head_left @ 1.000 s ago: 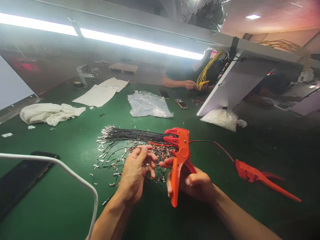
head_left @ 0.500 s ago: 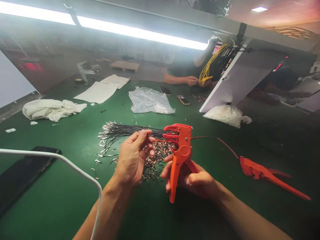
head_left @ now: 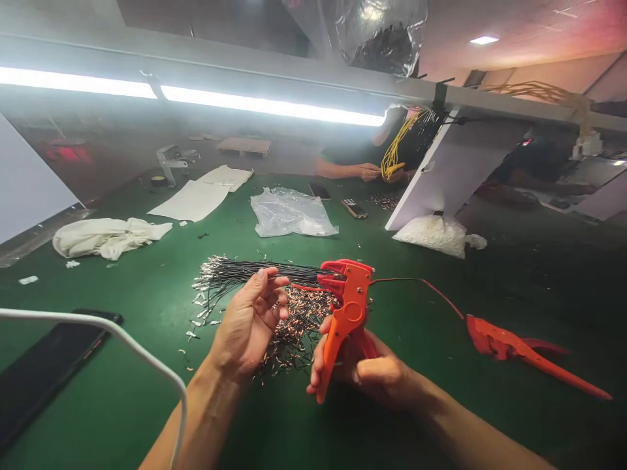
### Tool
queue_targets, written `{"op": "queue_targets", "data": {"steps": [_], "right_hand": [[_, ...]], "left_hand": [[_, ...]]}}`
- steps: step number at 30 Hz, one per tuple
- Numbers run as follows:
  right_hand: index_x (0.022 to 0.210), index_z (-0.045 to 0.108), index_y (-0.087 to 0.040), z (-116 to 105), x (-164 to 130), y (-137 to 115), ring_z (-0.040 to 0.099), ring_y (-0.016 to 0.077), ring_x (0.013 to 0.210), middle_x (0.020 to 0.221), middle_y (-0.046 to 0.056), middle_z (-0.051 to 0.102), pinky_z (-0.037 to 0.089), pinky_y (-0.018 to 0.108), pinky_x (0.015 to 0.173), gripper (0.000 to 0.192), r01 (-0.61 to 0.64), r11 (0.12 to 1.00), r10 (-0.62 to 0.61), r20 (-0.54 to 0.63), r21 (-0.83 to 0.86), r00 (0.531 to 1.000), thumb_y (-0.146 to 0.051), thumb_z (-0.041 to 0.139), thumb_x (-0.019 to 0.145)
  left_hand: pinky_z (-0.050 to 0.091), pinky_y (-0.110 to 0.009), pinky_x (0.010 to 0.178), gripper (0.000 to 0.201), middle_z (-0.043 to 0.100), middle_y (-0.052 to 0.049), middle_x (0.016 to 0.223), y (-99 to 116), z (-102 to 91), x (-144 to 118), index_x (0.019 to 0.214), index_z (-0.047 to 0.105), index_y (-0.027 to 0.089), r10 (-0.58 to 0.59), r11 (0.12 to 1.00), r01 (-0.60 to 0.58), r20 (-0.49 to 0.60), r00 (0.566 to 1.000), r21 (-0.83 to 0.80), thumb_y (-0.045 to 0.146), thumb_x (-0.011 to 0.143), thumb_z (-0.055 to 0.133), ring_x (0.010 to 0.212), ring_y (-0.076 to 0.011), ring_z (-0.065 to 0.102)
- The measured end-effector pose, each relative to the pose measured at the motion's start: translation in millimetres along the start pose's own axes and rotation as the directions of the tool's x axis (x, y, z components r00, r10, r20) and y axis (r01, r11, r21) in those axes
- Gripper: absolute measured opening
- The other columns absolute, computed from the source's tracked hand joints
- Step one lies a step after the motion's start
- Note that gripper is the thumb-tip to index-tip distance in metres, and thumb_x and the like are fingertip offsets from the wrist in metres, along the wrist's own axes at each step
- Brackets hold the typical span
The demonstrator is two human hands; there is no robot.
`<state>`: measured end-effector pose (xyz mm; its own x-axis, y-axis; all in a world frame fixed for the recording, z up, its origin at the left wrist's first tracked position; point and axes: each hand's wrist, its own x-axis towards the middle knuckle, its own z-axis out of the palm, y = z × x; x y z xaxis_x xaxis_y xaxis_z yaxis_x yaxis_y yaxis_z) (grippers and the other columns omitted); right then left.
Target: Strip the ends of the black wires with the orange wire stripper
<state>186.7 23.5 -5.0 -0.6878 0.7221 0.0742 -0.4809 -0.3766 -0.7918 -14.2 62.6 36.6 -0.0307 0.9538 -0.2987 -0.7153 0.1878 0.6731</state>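
My right hand point(head_left: 377, 375) grips the handles of an orange wire stripper point(head_left: 347, 310), held upright above the green table point(head_left: 147, 405). A thin red wire point(head_left: 421, 284) runs from the right into its jaws and pokes out on the left. My left hand point(head_left: 247, 323) pinches that short left end just beside the jaws. Under both hands lies a pile of small stripped bits point(head_left: 294, 326). Behind it is a bundle of black wires with metal terminals point(head_left: 245, 271).
A second orange tool point(head_left: 519, 349) lies to the right. A dark phone point(head_left: 49, 362) and a white cable point(head_left: 132, 339) are at the near left. Farther back are a white cloth point(head_left: 108, 235), a plastic bag point(head_left: 289, 212), paper sheets point(head_left: 196, 196) and a co-worker's hands point(head_left: 367, 171) with yellow wires point(head_left: 394, 153).
My left hand rose from the pile of bits to the red wire at the jaws. The stripper tilted, its handles swinging left.
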Motion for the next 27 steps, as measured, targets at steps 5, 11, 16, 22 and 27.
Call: {"op": "queue_targets", "data": {"steps": [5,11,16,22,27], "right_hand": [[0.120,0.052,-0.017,-5.9,-2.0,10.6,0.068,0.0285,0.088,0.099,0.010,0.067,0.050,0.047,0.076,0.058,-0.052,0.999,0.052,0.000,0.007,0.999,-0.006,0.051,0.063],[0.119,0.053,-0.016,-9.1,-1.5,11.8,0.066,0.0268,0.086,0.098,0.010,0.066,0.049,0.045,0.075,0.052,-0.036,0.999,0.036,0.023,-0.007,0.999,-0.010,0.056,0.068],[0.119,0.054,-0.015,-9.3,-0.3,10.3,0.065,0.0238,0.082,0.094,0.009,0.065,0.048,0.040,0.073,0.046,-0.025,0.999,0.026,0.024,-0.032,0.999,-0.018,0.064,0.073],[0.116,0.056,-0.013,-8.7,-0.5,8.5,0.064,0.0215,0.077,0.090,0.009,0.065,0.048,0.038,0.072,0.043,-0.040,0.997,0.041,0.016,-0.072,0.999,-0.026,0.069,0.078],[0.117,0.056,-0.012,-10.2,-0.8,7.9,0.062,0.0202,0.076,0.089,0.009,0.063,0.049,0.036,0.070,0.044,-0.061,0.995,0.062,0.007,-0.077,0.998,-0.031,0.071,0.080]], "left_hand": [[0.049,-0.019,0.044,0.012,0.070,-0.004,0.082,-1.7,-2.4,-6.2,0.093,0.067,0.014,0.022,0.999,-0.023,0.052,0.998,0.027,0.023,0.088,0.060,0.059,-0.0106,0.060],[0.049,-0.020,0.044,0.023,0.071,-0.005,0.080,-2.7,-1.5,-8.5,0.089,0.067,0.015,0.060,0.992,-0.074,0.130,0.990,0.100,0.031,0.075,0.076,0.060,-0.0113,0.060],[0.048,-0.020,0.044,0.029,0.069,-0.004,0.076,1.8,-0.8,-10.5,0.086,0.066,0.015,0.075,0.983,-0.096,0.132,0.988,0.158,0.034,0.070,0.081,0.059,-0.0116,0.058],[0.048,-0.021,0.043,0.032,0.069,-0.003,0.073,-0.4,0.9,-10.8,0.085,0.065,0.015,0.065,0.978,-0.090,0.135,0.989,0.188,0.036,0.068,0.082,0.058,-0.0124,0.058],[0.047,-0.021,0.043,0.033,0.068,-0.004,0.071,-2.9,0.9,-9.9,0.083,0.063,0.015,0.057,0.977,-0.083,0.138,0.989,0.194,0.036,0.066,0.083,0.057,-0.0127,0.059]]}}
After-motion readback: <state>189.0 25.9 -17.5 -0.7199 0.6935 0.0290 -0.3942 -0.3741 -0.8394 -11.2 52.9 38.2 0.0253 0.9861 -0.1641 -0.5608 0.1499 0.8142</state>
